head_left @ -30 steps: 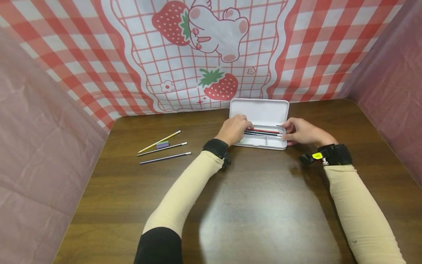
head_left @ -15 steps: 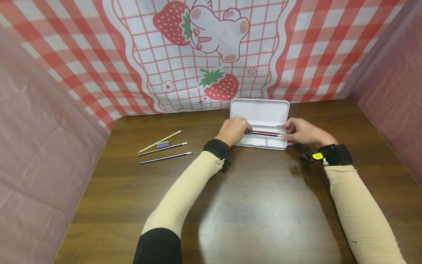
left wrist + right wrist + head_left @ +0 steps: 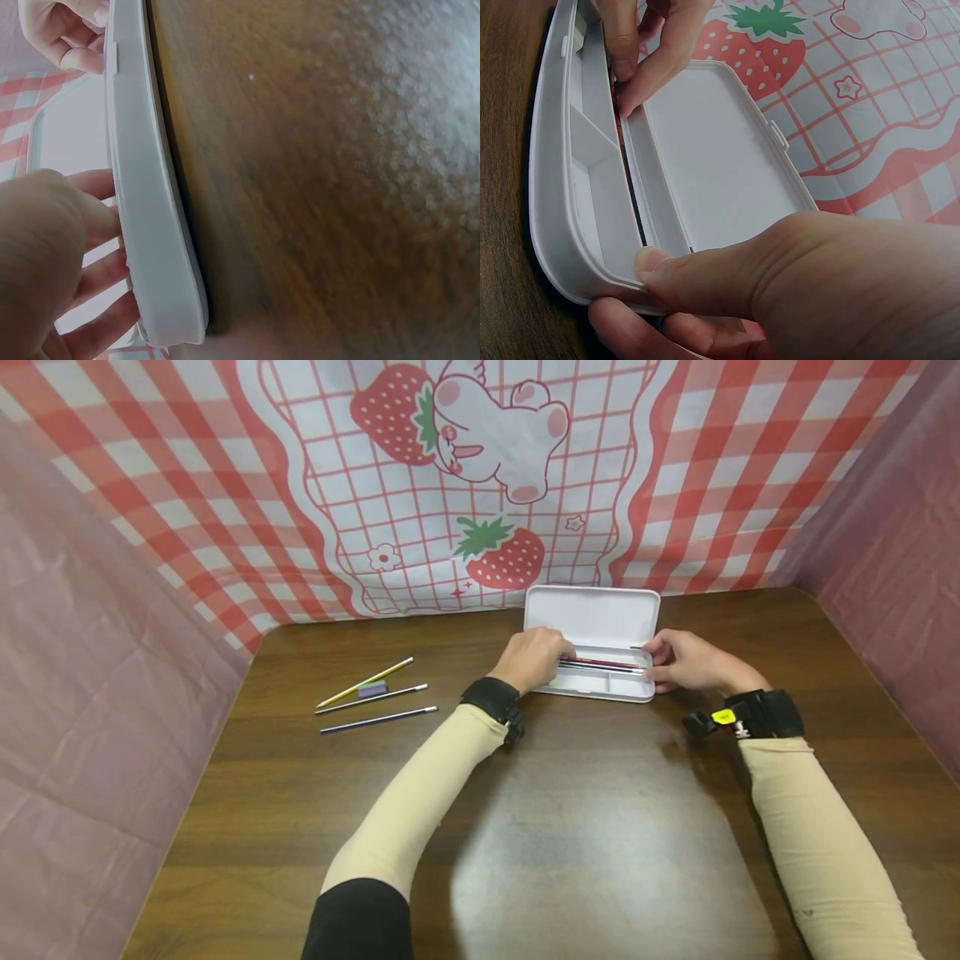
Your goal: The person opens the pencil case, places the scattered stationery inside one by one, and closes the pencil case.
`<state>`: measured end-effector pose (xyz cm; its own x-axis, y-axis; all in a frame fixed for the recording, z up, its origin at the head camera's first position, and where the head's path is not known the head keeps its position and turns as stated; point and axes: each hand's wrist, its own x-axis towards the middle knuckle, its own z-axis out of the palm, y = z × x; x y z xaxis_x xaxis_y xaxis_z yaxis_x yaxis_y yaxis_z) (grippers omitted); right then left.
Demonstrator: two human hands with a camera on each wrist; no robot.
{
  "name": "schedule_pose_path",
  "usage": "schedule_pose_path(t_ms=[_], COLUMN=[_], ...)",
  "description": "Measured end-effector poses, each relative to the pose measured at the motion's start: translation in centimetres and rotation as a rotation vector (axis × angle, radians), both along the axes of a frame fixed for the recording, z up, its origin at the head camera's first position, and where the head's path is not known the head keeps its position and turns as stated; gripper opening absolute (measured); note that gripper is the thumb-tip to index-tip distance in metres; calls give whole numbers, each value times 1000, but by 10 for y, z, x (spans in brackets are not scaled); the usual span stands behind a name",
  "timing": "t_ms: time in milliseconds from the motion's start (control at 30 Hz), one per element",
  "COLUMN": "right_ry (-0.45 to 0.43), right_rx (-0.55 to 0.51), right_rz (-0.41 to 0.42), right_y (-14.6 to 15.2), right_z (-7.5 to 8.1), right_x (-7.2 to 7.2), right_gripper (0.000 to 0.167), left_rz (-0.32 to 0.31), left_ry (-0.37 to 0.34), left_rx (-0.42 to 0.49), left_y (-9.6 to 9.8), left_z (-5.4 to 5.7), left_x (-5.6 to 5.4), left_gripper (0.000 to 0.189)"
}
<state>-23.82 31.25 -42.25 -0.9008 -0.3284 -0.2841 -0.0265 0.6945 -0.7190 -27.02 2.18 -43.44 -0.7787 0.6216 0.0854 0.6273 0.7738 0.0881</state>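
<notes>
A white pencil case [image 3: 626, 695] lies on the table with its lid [image 3: 592, 617] raised. Several pencils [image 3: 611, 665], red and dark, lie along its rear compartment. My left hand [image 3: 528, 658] reaches over the case's left part, and in the right wrist view its thumb and finger [image 3: 660, 71] pinch the pencils in the narrow slot. At the right end, my right hand [image 3: 693, 662] grips the case, thumb [image 3: 697, 274] over the rim by the pencil ends and other fingers outside the wall. A pale green piece [image 3: 580, 26] shows in the front compartment, partly hidden by the left hand.
Left of the case lie a yellow pencil [image 3: 341, 694], a purple and green eraser [image 3: 372, 690], a grey pencil [image 3: 393, 695] and a dark blue pencil [image 3: 378, 720]. A red checked cloth [image 3: 712, 502] hangs behind the table.
The pencils in the case have shifted slightly towards the right end and lie closer together. My left fingers have lowered a little; the right hand keeps its grip.
</notes>
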Motion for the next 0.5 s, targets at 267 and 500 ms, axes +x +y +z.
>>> schedule_pose_path(t_ms=[267,500], right_ry=[-8,-2], right_rx=[-8,-14], right_rz=[-2,1], right_y=[-1,-1], right_z=[1,2], right_x=[1,1], right_gripper=[48,47], left_rz=[-22,-37], left_ry=[55,74], left_rx=[43,45], left_y=[0,-2], left_z=[4,15], left_x=[-1,-4], left_gripper=[30,27])
